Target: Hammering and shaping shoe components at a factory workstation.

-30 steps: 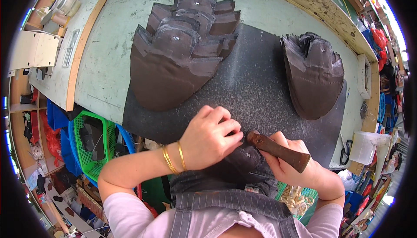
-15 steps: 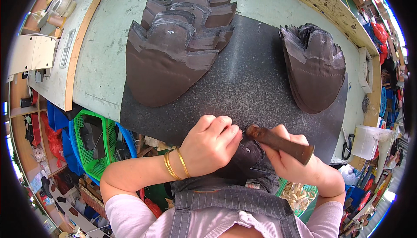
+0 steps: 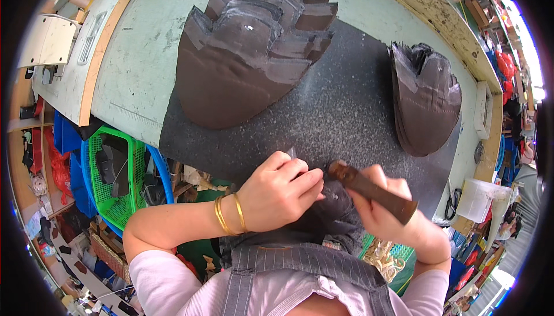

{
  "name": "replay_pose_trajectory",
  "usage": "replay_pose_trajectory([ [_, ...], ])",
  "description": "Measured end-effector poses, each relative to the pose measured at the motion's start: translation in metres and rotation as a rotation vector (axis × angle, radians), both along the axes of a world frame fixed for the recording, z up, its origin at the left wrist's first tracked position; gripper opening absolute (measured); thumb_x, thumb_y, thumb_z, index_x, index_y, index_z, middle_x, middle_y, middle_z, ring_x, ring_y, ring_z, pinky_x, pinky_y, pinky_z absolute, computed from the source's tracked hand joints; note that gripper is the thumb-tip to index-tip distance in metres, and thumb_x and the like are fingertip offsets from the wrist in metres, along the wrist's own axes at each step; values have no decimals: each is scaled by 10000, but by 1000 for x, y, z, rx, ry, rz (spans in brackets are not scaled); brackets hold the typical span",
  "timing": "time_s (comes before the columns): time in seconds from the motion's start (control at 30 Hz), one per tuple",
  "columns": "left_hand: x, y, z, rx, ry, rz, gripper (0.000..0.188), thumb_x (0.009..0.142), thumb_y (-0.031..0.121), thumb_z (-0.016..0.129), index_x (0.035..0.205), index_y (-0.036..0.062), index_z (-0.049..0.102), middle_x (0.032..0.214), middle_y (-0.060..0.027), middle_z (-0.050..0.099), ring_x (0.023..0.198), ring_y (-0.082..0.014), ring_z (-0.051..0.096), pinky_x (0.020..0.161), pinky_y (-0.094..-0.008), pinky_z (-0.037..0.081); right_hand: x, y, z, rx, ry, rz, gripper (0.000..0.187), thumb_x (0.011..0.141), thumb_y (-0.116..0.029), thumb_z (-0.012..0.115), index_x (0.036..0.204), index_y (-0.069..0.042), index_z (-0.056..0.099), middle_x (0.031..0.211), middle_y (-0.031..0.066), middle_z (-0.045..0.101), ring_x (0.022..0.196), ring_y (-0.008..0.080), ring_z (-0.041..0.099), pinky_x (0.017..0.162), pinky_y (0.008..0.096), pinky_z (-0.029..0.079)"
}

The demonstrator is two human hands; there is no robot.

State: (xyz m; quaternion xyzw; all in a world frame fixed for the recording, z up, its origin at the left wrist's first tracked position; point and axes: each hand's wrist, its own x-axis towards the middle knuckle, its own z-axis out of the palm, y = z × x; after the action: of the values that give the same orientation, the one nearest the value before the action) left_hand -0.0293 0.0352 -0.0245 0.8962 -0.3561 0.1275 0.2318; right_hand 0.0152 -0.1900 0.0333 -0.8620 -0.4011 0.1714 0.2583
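My left hand (image 3: 281,192), with two gold bangles on its wrist, is closed at the near edge of a black board (image 3: 265,146). Its fingers are curled together, and what they pinch is mostly hidden; a small grey tip (image 3: 291,152) shows above the knuckles. In my right hand (image 3: 378,203) is a hammer (image 3: 381,194) with a worn, rusty-brown head, its round end toward the left fingers. Its handle is hidden by the hand. Below and between both hands is a dark piece (image 3: 336,200) with a small pale spot.
A tall fanned stack of brown shoe-upper pieces (image 3: 231,85) lies on the board at left. A narrower stack (image 3: 427,105) lies at right. Black-handled scissors (image 3: 453,203) and a white container (image 3: 480,200) are at the right edge. A green basket (image 3: 138,172) stands beside the table.
The view has shifted, so the stacks appear farther right. A small grey tip now shows above my left hand. The hammer stays in my right hand, nearly in place.
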Motion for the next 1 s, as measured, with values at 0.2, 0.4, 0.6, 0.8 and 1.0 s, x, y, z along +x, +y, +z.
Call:
replay_pose_trajectory([
  [0.2, -3, -8, 13, -102, 73, 29, 279, 691, 274, 743, 866, 72, 662, 893, -3, 606, 782, -170, 568, 671, -316, 439, -12, 9, 24, -217, -38, 10, 492, 784, -114, 623, 1252, -82, 474, 810, 91, 494, 627, 256, 599, 435, 373, 460],
  [0.4, 30, -51, 22, -130, 252, -71, 338, 677, 231, 775, 903, 49, 602, 832, -50, 612, 750, -270, 580, 709, -354, 486, -14, -76, -26, 457, -92, -392, 222, 921, -155, 554, 1116, -50, 537, 743, 47, 509, 458, 171, 500, 429, 310, 412],
  [0.6, 51, -65, 42, -564, 892, 50, 344, 688, 3, 751, 925, 56, 507, 1003, -62, 577, 789, -114, 547, 696, -265, 470, -59, -157, -40, 1025, 707, -1045, 187, 963, -140, 524, 1119, -42, 497, 681, -9, 465, 448, 56, 407, 394, 228, 307],
  [0.8, 212, -142, 42, -396, 525, 141, 618, 721, 78, 759, 1254, 48, 447, 1167, -103, 541, 939, -176, 559, 765, -294, 471, -73, -165, -49, 1162, 620, -1112, 157, 980, -180, 486, 977, -29, 527, 567, -18, 450, 438, 64, 419, 414, 226, 326],
  [1.0, 261, -166, 38, -563, 1245, -41, 948, 658, 79, 800, 1435, 23, 260, 1278, -167, 479, 1101, -245, 551, 931, -332, 457, -73, -170, -62, 1227, 629, -997, 242, 982, -202, 485, 1098, 3, 545, 592, -30, 435, 431, 43, 421, 406, 212, 326],
])
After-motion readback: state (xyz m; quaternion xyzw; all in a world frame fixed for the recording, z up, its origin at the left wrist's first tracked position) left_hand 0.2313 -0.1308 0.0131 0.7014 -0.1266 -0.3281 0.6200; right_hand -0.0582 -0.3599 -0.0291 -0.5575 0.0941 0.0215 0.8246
